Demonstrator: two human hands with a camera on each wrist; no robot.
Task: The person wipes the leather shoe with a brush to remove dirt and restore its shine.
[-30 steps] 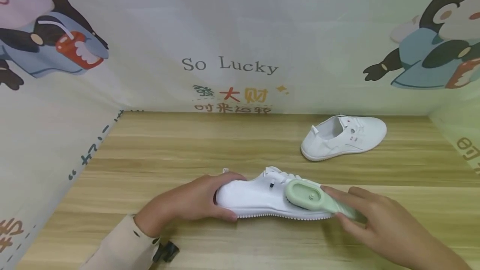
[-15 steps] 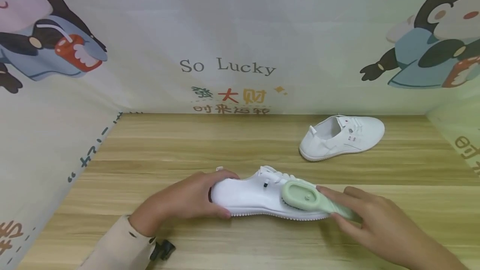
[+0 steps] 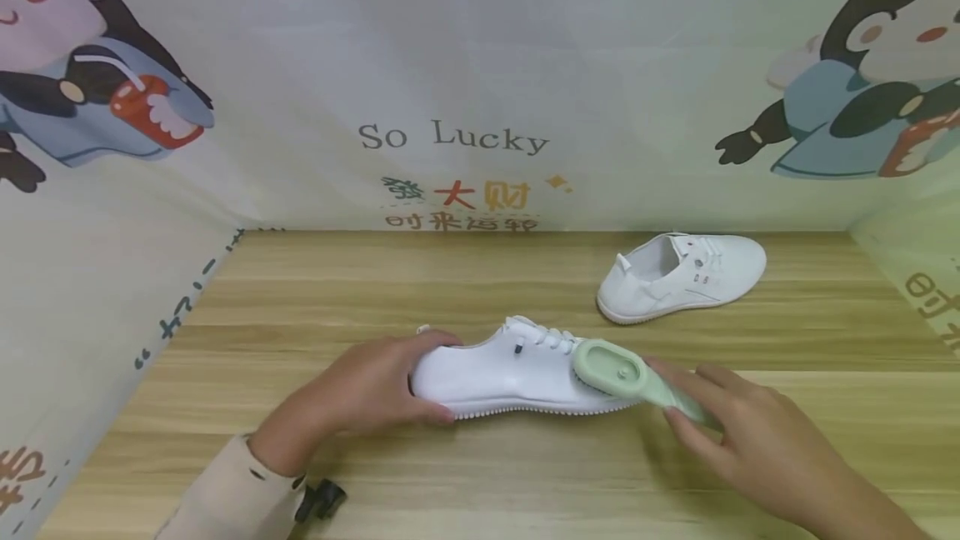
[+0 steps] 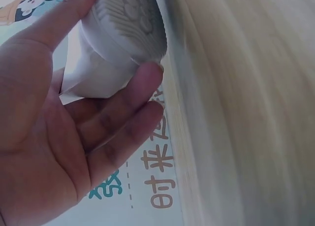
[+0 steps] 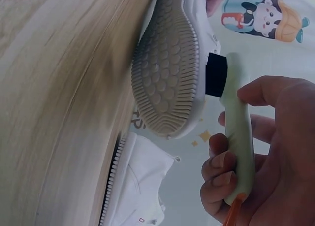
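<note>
A white lace-up shoe (image 3: 480, 377) is held above the wooden table, its patterned sole (image 5: 165, 73) facing the right wrist camera. My left hand (image 3: 382, 382) grips it by the heel, thumb on one side and fingers round the other. In the left wrist view the heel (image 4: 106, 68) sits between thumb and fingers. My right hand (image 3: 757, 440) holds a pale green brush (image 3: 611, 369) by its handle, fingers curled round it. Dark bristles (image 5: 215, 74) touch the shoe's upper near the toe. An orange loop hangs from the handle's end.
A second white shoe (image 3: 682, 277) stands on the table (image 3: 450, 282) at the back right, toe to the right. A printed cloth (image 3: 465, 65) rises behind the table and at both sides. A small black object (image 3: 321, 500) is beside the left sleeve.
The held shoe has shifted a little left and up with my left hand. The brush has slid along the upper towards the toe. The second shoe stays in place on the table.
</note>
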